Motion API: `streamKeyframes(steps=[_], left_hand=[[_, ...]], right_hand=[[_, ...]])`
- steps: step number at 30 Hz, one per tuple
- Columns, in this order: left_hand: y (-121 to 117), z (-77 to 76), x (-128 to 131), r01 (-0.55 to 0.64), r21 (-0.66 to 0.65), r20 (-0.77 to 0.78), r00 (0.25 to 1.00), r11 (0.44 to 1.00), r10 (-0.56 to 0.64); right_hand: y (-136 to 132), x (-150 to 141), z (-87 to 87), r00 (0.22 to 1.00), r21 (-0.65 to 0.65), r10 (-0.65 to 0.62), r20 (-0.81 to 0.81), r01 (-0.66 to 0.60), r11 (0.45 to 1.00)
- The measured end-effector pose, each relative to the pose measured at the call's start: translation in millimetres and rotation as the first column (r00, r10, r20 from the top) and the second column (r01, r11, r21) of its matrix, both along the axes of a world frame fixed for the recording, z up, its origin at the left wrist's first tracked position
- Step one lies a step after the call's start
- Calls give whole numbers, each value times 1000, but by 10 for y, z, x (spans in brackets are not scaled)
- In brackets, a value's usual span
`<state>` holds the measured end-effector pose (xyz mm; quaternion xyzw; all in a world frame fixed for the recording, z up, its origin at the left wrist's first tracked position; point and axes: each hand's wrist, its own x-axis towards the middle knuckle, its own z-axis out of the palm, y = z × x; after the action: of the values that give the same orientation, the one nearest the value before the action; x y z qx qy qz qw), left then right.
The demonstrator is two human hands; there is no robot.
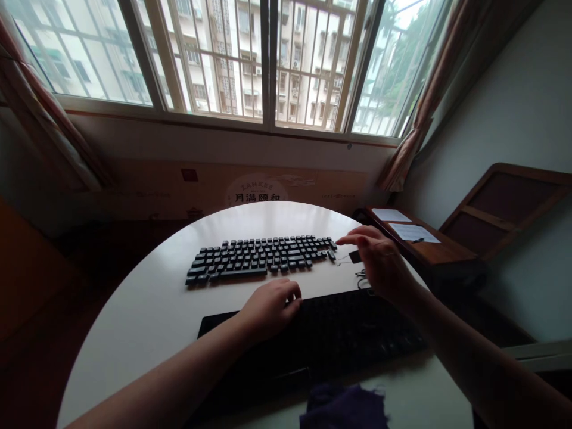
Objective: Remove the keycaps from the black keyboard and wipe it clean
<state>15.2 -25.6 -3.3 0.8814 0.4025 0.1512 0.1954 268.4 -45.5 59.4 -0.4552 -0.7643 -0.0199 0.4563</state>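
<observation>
A set of dark keycaps (259, 257) lies laid out in keyboard order on the white round table (147, 310). Nearer to me sits a black keyboard base (339, 333). My left hand (270, 307) rests with curled fingers on the base's upper left edge and holds nothing that I can see. My right hand (379, 262) hovers over the right end of the keycap rows, fingers spread and reaching toward the last keycaps (331, 255). A small wire tool (343, 261) lies just beside those keycaps.
A dark purple cloth (344, 408) lies at the table's near edge. A wooden side table (429, 250) with two papers (413, 232) stands to the right, against the wall. A barred window (268, 59) and a printed cardboard panel (257, 193) are behind the table.
</observation>
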Motion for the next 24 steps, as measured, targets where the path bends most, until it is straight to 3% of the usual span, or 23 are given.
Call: streamKeyframes(steps=[3, 6, 11, 17, 24], left_hand=[[12, -9, 1, 15, 15, -2, 1000, 1000, -15], [32, -21, 13, 29, 35, -4, 1000, 999, -29], [67, -27, 41, 30, 37, -15, 999, 999, -29], [86, -25, 50, 33, 30, -12, 999, 999, -33], [98, -28, 55, 31, 19, 3, 1000, 999, -31]], right_hand=[[-310, 312, 46, 983, -261, -57, -173, 10, 965], [-542, 564, -112, 938, -497, -66, -340, -120, 859], [-817, 660, -492, 880, -530, -83, -468, -204, 823], [-971, 565, -719, 652, -568, -208, -729, -407, 716], [-909, 482, -835, 724, -611, -254, -641, -281, 740]])
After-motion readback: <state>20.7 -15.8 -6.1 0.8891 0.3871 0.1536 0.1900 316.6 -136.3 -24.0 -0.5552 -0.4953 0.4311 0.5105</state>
